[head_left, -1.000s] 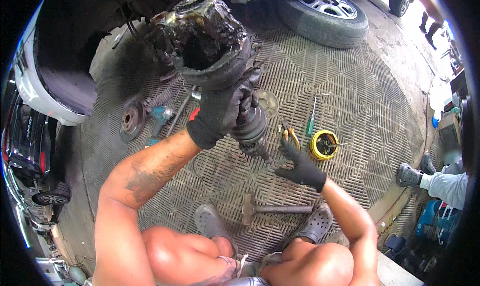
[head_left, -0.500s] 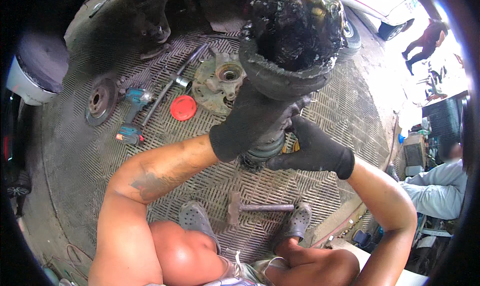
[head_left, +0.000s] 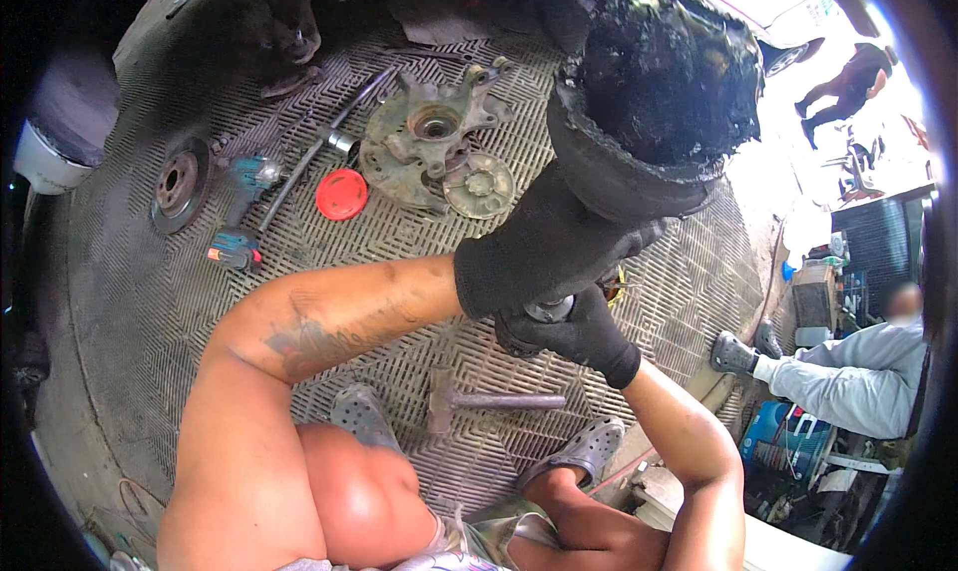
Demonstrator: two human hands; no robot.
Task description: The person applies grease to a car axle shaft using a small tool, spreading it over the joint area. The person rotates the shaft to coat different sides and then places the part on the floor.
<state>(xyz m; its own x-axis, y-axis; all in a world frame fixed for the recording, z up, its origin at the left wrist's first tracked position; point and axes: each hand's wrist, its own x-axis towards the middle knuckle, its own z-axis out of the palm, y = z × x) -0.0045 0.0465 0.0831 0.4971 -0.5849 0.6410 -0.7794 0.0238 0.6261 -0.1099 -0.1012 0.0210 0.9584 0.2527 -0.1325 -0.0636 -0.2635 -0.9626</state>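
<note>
A large black rubber CV boot (head_left: pixel 624 177), its wide open end smeared inside with dark shiny grease, tilts up in front of me. My left hand (head_left: pixel 549 242), in a black glove, is closed around the boot below its wide rim. Lower down, my right hand (head_left: pixel 574 336), also gloved in black, wraps around the narrow end, where a bit of grey metal (head_left: pixel 549 309) shows. A small yellow item (head_left: pixel 616 285) sticks out beside the right-hand fingers; its kind is hidden. Beneath my hands a hammer (head_left: pixel 499 401) lies on the floor between my feet.
On the slatted floor mat (head_left: pixel 399 301) lie a steering knuckle (head_left: pixel 429 132), a red lid (head_left: pixel 341 194), a long breaker bar (head_left: pixel 309 172) with a socket, a cordless impact wrench (head_left: pixel 244 207) and a brake disc (head_left: pixel 182 184). A seated person (head_left: pixel 848 371) is at the right.
The boot and both hands have shifted right, and the boot tilts more to the right. My right hand has moved down and around the narrow end. The view has shifted slightly.
</note>
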